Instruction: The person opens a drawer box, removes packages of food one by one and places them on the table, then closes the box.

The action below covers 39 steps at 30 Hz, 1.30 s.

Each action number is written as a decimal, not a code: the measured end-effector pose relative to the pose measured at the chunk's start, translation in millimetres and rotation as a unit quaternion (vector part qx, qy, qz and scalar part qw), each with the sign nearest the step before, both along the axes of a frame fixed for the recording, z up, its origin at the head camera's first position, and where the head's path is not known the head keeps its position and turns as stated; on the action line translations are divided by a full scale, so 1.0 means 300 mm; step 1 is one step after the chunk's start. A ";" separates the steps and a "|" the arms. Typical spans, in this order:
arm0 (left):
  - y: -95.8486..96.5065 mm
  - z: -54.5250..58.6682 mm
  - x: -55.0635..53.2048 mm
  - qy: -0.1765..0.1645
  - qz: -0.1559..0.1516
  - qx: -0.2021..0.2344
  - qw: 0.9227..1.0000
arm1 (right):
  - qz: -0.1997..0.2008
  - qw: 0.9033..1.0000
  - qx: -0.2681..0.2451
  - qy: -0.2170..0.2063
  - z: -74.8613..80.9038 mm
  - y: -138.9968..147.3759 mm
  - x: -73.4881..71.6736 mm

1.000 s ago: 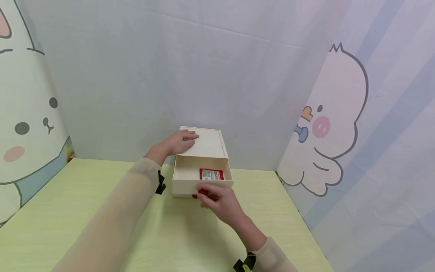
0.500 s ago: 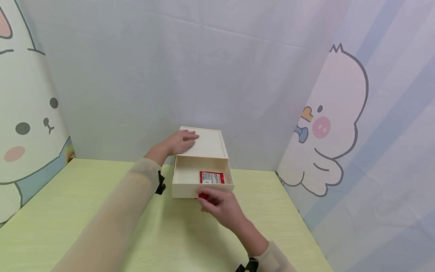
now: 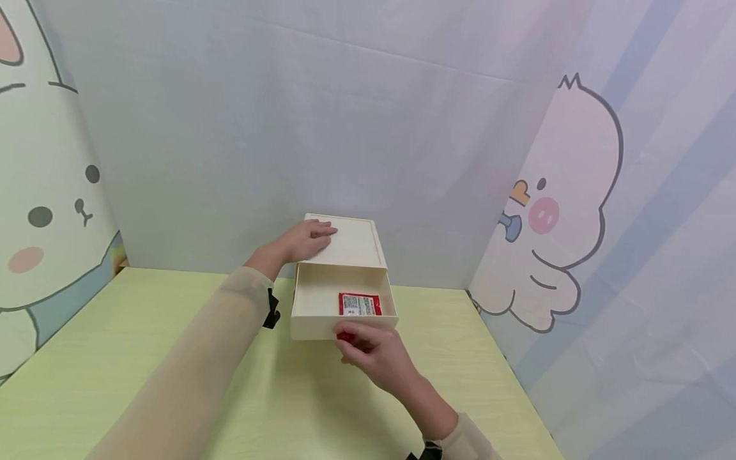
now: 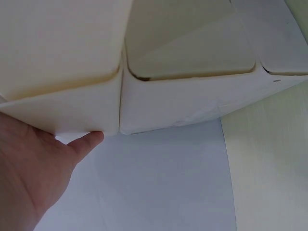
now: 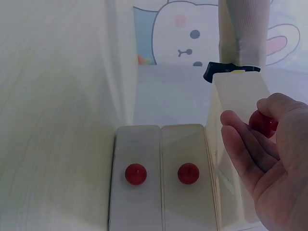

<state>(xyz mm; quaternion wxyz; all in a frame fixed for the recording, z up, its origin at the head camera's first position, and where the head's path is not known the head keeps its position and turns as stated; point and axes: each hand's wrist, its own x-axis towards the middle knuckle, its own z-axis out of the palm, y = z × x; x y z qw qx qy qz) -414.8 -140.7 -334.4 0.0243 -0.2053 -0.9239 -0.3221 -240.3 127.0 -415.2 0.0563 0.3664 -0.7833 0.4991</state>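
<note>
A small white drawer cabinet (image 3: 355,241) stands at the back of the table. Its top drawer (image 3: 313,328) is pulled out, and a red-and-white packet (image 3: 360,305) lies inside at the right front. My left hand (image 3: 301,240) rests on the cabinet's top with fingers spread; in the left wrist view its thumb lies along the top's edge. At the drawer front, my right hand (image 3: 376,352) pinches a round red knob (image 5: 262,124) between thumb and fingers. The right wrist view shows two lower closed drawers, with a red knob (image 5: 188,173) and another red knob (image 5: 135,174).
The cabinet stands on a pale yellow-green table (image 3: 149,332), close to a light grey cloth backdrop (image 3: 368,128). Cartoon animals are printed on the cloth at left and right. Black straps (image 3: 271,309) sit at the sleeve cuffs.
The top drawer has slid further out toward me along with my right hand on its knob, and the packet has come forward with it. My left hand has stayed in place.
</note>
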 end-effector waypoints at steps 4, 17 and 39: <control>-0.002 -0.003 -0.003 0.001 -0.002 0.000 1.000 | 0.003 1.000 0.000 0.002 -0.003 0.005 0.005; -0.001 -0.006 -0.011 0.010 -0.007 -0.004 1.000 | 0.016 0.999 0.003 0.029 -0.015 0.015 0.021; -0.002 -0.007 -0.009 0.003 -0.008 0.009 1.000 | 0.039 0.998 -0.011 0.044 -0.033 0.012 0.044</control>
